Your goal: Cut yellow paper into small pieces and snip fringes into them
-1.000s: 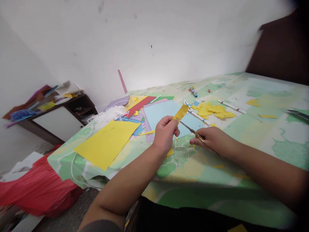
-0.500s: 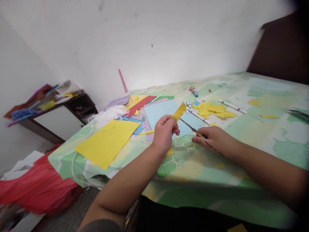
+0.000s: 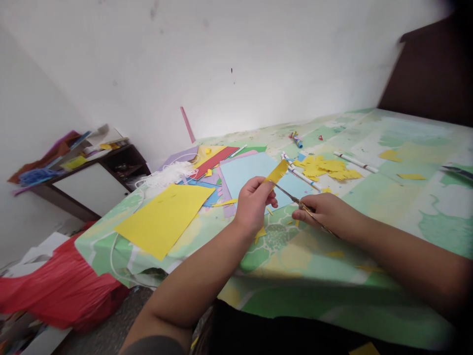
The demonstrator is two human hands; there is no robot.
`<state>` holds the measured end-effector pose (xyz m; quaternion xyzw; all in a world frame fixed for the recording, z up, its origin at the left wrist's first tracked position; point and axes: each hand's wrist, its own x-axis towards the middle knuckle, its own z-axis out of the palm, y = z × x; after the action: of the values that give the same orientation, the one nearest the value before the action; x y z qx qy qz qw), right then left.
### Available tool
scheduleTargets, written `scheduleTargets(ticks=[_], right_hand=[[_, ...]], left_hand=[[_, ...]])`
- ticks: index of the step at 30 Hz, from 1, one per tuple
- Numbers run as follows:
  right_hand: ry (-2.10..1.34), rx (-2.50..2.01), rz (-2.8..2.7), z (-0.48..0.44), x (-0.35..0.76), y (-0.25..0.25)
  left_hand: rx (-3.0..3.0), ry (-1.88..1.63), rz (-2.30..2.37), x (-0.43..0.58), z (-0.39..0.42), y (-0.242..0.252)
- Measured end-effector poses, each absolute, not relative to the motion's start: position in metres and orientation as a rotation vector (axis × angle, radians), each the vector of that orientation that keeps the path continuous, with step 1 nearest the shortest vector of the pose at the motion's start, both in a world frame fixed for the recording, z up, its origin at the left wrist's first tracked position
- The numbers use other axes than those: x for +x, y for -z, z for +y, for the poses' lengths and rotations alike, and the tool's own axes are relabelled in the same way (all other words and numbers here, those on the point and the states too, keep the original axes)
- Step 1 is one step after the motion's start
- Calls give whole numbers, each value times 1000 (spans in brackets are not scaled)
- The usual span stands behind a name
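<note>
My left hand (image 3: pixel 254 204) pinches a narrow yellow paper strip (image 3: pixel 278 171) that points up and away, its right edge snipped into a fringe. In my right hand (image 3: pixel 327 213) is a pair of scissors (image 3: pixel 291 198), with the fingers closed round the handles. The blade tips meet the strip's right edge, close to my left fingers. Below the hands, small yellow paper scraps (image 3: pixel 260 233) lie on the tablecloth. Behind the strip rests a light blue paper sheet (image 3: pixel 248 173), and a large yellow sheet (image 3: pixel 165 220) lies left of my left hand.
Fringed yellow paper pieces (image 3: pixel 325 168) lie beyond my right hand, beside white striped sticks (image 3: pixel 355 162). White string (image 3: pixel 168 173) is heaped at the left. A dark pointed object (image 3: pixel 458 172) sits at the right edge. A red plastic bag (image 3: pixel 66 286) is beside the table.
The scissor tips have shifted slightly left along the strip, nearer to my left fingers. My right hand moved a little left with them; the strip is still in my left hand.
</note>
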<state>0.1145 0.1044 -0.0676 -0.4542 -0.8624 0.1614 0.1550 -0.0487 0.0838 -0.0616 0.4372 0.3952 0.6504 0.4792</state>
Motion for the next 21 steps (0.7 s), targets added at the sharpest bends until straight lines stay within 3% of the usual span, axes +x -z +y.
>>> scheduleTargets(ticks=[21], right_hand=[[-457, -1264, -2471, 104, 115, 68]], left_hand=[[1069, -1598, 948, -47, 82, 60]])
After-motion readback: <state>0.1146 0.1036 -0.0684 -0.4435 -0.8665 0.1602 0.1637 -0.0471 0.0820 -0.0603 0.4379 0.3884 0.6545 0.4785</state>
